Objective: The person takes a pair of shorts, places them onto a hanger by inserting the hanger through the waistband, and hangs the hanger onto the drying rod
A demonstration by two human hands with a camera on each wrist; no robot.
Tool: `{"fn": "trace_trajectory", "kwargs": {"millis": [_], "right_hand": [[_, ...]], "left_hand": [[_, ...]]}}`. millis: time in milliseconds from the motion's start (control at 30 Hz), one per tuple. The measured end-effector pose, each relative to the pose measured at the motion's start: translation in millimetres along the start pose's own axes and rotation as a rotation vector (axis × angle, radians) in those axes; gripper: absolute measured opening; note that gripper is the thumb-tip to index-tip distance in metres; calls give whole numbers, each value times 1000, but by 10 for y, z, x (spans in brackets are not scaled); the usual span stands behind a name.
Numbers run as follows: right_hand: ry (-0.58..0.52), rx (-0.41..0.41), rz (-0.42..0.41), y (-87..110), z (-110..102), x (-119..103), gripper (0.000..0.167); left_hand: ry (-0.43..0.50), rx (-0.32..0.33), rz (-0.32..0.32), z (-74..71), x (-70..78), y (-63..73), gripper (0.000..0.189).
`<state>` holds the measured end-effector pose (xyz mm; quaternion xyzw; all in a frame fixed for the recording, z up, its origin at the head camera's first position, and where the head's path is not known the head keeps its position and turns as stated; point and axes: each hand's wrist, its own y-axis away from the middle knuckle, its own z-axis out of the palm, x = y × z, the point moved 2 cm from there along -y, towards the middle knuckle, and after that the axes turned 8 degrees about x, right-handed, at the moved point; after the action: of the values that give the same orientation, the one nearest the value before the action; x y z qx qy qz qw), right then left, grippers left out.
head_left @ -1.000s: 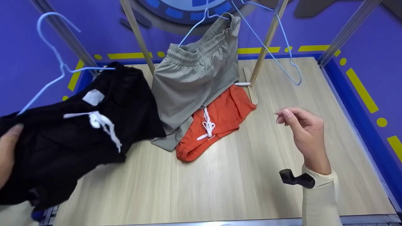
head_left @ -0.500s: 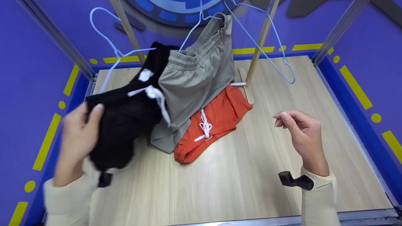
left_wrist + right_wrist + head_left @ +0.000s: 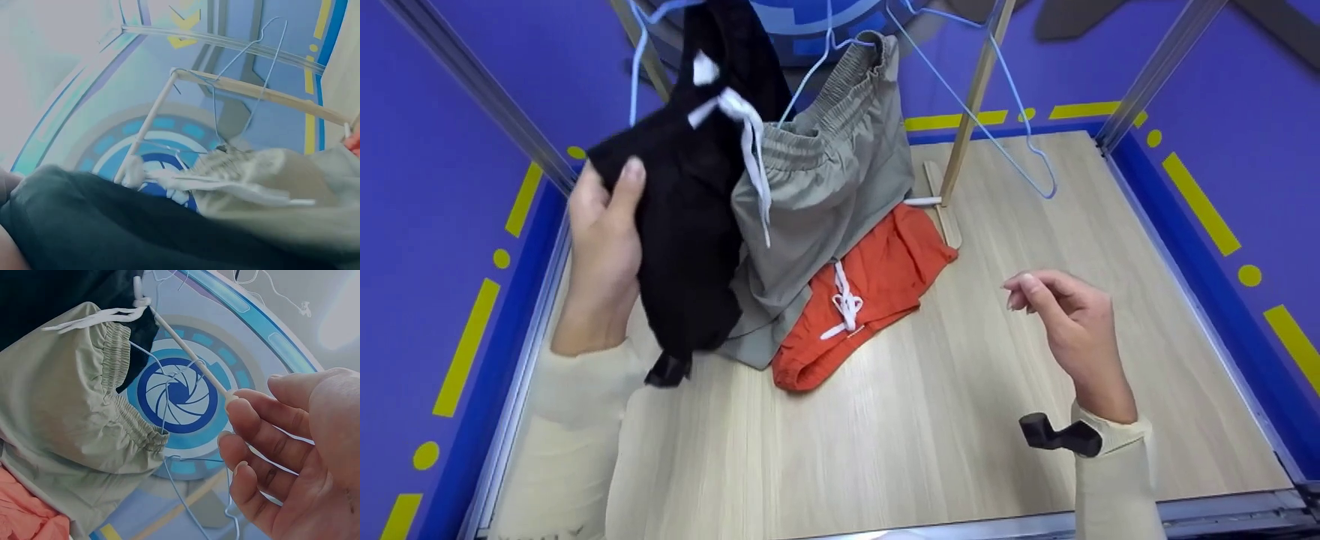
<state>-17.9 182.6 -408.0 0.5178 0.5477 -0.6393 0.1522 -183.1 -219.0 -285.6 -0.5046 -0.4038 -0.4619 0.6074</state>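
My left hand (image 3: 604, 240) grips one end of the waistband of the black shorts (image 3: 682, 195), thumb in front. A light-blue hanger (image 3: 637, 67) runs into that waistband; its hook is cut off at the top of the head view. White drawstrings (image 3: 754, 142) dangle from the black shorts, which overlap the left side of the grey-green shorts (image 3: 832, 195). Those hang on another blue hanger (image 3: 814, 75). Loosely curled and holding nothing, my right hand (image 3: 1072, 319) hovers over the right part of the board. In the right wrist view its fingers (image 3: 247, 422) are apart from the garments.
Orange shorts (image 3: 862, 300) with a white drawstring lie on the wooden board (image 3: 900, 450), partly under the grey-green pair. A wooden rack post (image 3: 971, 112) stands behind, beside a bare blue hanger (image 3: 1012, 82). Blue-purple walls (image 3: 442, 225) and metal posts (image 3: 1166, 71) enclose the board.
My left hand has carried the black shorts and their hanger from the far left, rightward and up, to beside the grey-green shorts. My right hand has barely moved.
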Motion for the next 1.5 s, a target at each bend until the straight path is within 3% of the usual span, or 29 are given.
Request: {"fn": "trace_trajectory", "kwargs": {"millis": [133,233,367,500,700,1000,1133,1333,1400,1500], "right_hand": [[5,5,-4,9,-17,4,16],[10,5,-9,11,-24,2,16],[24,5,-3,22,-37,10,16],[31,8,12,42,-51,40,16],[10,-35,26,12,-30,169,17],[-12,-80,97,-43,13,330,19],[-22,-76,101,-41,20,364,19],[-30,-81,119,-17,39,398,19],[-27,-84,128,-2,39,409,19],[-32,-73,141,30,34,433,19]], "left_hand": [[40,38,-10,176,60,-237,31],[10,52,-38,264,22,-415,30],[-68,73,-96,289,-156,-600,28],[-161,68,-158,240,-403,-662,31],[-352,75,-168,104,-681,-525,40],[-499,95,-71,7,-873,-185,31],[-482,145,-9,-24,-925,-49,34],[-343,257,67,-88,-1088,142,42],[-320,282,54,-112,-1187,208,47],[-339,312,-52,-170,-1412,366,63]]}}
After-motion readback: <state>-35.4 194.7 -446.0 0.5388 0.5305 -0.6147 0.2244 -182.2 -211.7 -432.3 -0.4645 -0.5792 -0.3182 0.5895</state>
